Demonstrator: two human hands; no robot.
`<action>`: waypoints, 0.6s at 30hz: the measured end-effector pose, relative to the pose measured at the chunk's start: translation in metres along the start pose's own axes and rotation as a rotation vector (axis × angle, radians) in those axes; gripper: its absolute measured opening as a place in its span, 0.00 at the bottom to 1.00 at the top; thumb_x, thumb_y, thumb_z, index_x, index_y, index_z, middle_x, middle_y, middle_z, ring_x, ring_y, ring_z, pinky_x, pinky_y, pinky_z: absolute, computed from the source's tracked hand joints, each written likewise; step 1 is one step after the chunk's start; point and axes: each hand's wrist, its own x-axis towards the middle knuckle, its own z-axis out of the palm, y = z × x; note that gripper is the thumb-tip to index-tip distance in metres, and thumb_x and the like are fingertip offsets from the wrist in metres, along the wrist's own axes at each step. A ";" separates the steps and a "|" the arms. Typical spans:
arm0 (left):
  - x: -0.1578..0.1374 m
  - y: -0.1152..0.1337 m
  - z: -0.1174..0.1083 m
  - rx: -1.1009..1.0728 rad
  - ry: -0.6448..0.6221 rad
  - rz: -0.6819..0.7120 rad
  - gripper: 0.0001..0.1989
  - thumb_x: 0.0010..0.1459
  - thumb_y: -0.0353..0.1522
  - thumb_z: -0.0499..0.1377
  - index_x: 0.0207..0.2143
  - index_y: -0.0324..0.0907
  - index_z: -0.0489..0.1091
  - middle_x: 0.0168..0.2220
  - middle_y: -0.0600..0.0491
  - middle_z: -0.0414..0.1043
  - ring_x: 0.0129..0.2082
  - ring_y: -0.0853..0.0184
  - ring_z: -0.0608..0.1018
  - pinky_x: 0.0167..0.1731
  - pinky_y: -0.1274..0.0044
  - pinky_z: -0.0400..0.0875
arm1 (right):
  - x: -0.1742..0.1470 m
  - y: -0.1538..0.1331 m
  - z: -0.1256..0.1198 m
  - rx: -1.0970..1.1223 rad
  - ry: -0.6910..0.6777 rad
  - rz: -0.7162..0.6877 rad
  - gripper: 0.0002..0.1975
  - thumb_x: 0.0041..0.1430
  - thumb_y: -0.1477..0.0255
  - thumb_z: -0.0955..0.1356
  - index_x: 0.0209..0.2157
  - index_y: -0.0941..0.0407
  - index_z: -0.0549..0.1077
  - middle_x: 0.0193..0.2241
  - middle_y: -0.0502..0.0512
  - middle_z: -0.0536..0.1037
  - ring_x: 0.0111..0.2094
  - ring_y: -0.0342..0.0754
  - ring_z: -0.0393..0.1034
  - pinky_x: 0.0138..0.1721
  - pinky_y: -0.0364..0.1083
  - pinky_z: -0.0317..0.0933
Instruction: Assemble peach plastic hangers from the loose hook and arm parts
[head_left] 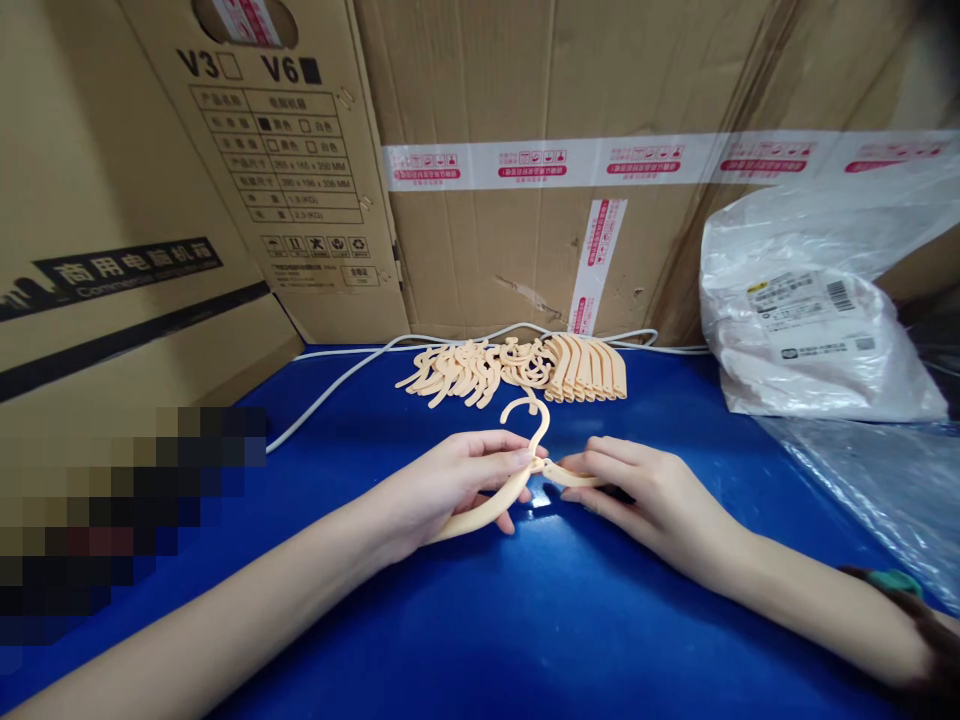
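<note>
A cream plastic clothes hanger [480, 514] is held between my hands above the blue table, its hook upward. My left hand [442, 483] is closed round the longer arm and the joint below the hook. On the other side, my right hand [637, 487] pinches a shorter arm piece [564, 474] that meets the hanger at the joint; whether it is fastened there I cannot tell. Behind them lie a heap of loose cream hanger pieces [457, 370], several hooks [525, 360] and a neat row of curved hanger arms [589, 368].
Cardboard boxes [480, 80] wall off the back and left of the blue table [480, 640]. A white cable [330, 400] runs along the back. At right stand a white plastic bag [817, 330] and clear plastic film [862, 490]. The left edge is pixelated.
</note>
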 end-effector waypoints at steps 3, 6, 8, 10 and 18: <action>-0.001 0.002 0.001 0.006 -0.017 -0.016 0.12 0.56 0.36 0.61 0.40 0.37 0.73 0.27 0.52 0.71 0.25 0.73 0.72 0.24 0.83 0.69 | -0.001 0.001 0.000 0.010 -0.004 0.002 0.10 0.66 0.68 0.61 0.43 0.54 0.72 0.35 0.54 0.75 0.35 0.46 0.70 0.34 0.44 0.63; -0.002 0.003 0.002 0.015 -0.026 -0.033 0.13 0.56 0.36 0.61 0.41 0.37 0.73 0.26 0.53 0.71 0.23 0.73 0.71 0.24 0.82 0.68 | -0.001 0.001 0.000 0.021 -0.002 -0.005 0.10 0.66 0.68 0.61 0.42 0.54 0.72 0.35 0.53 0.75 0.34 0.46 0.70 0.33 0.43 0.62; -0.001 0.004 0.002 0.021 -0.031 -0.043 0.13 0.56 0.35 0.61 0.42 0.37 0.73 0.26 0.53 0.71 0.23 0.73 0.71 0.23 0.82 0.67 | -0.001 0.001 0.000 0.029 -0.004 -0.006 0.10 0.66 0.69 0.62 0.42 0.54 0.72 0.34 0.53 0.75 0.34 0.45 0.70 0.33 0.43 0.62; -0.001 0.004 0.001 0.031 -0.046 -0.055 0.14 0.57 0.35 0.60 0.44 0.38 0.73 0.26 0.53 0.71 0.23 0.74 0.71 0.23 0.82 0.67 | -0.001 0.000 -0.001 0.026 -0.009 -0.008 0.10 0.65 0.69 0.62 0.43 0.54 0.73 0.34 0.53 0.75 0.34 0.45 0.70 0.33 0.43 0.62; -0.001 0.003 0.000 0.087 -0.107 -0.072 0.14 0.57 0.36 0.59 0.43 0.38 0.73 0.27 0.53 0.71 0.25 0.73 0.72 0.25 0.82 0.70 | -0.002 0.001 0.001 -0.047 0.030 -0.050 0.11 0.65 0.67 0.62 0.43 0.54 0.74 0.33 0.54 0.75 0.32 0.45 0.69 0.32 0.43 0.61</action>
